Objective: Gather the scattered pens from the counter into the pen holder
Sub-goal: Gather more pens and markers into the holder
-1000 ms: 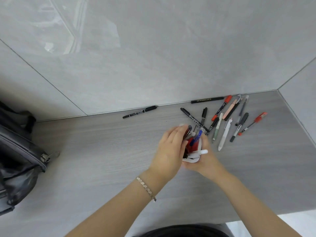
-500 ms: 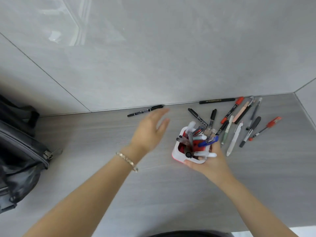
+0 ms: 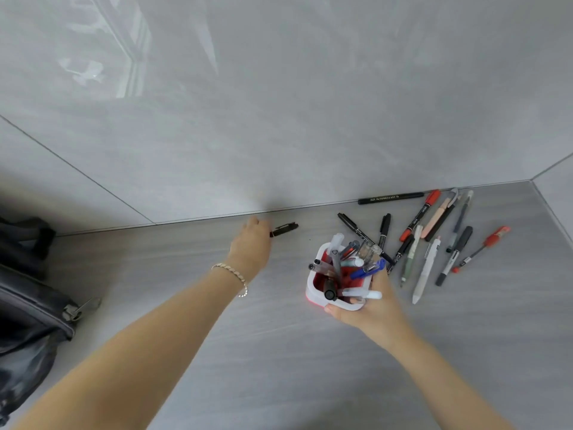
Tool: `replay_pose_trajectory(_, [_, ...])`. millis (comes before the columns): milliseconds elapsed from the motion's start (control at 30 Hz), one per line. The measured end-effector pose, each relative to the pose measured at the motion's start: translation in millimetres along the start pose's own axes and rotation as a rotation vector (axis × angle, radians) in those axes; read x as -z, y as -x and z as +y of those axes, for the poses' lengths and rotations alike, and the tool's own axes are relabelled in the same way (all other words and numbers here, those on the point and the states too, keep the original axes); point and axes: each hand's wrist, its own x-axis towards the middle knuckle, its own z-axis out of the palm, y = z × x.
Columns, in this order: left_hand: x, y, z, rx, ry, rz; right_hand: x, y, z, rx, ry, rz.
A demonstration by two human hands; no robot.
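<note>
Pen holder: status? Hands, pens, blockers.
Left hand at lone black pen, grip unclear. Right hand grips pen holder, partly filled. Loose pens right of it. Nothing blocking.

Soft, even light fills the view, bright with only faint shadows on the grey wood-grain counter (image 3: 279,367). A pale window reflection glares on the glossy grey wall tile (image 3: 102,66), upper left. Motion blur smears the left hand (image 3: 249,246) and the slim black pen (image 3: 285,228) at its fingers; the white-and-red square pen holder (image 3: 311,290) in the right hand (image 3: 372,308) looks crisper. Tile seams bow toward the edges — wide-angle distortion.
</note>
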Motion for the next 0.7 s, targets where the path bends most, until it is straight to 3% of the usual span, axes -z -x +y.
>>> replay_pose_trajectory(133, [37.3,52.8,20.7,0.024,0.506,0.162,-0.1,-0.4,1.6,-0.021,0.065,0.015])
replay_pose_trajectory(300, [69.1,126.1,53.5,-0.114,0.862,0.354,1.4,4.9,-10.1,-0.002,0.092,0.031])
replay_pose_trajectory(400, [52.9,139.0,63.4,-0.183,0.808,0.261,0.6,6.2,-15.5,0.03,0.078,0.053])
replay_pose_trajectory(567, [18.1,119.4,64.8,-0.195,0.42,0.087,-4.1,15.9,-32.5,0.117,0.031,0.099])
replay_pose_trajectory(700, [16.5,123.1,70.5,-0.311,0.427,0.211,-5.7,33.5,-36.2,0.103,0.08,0.102])
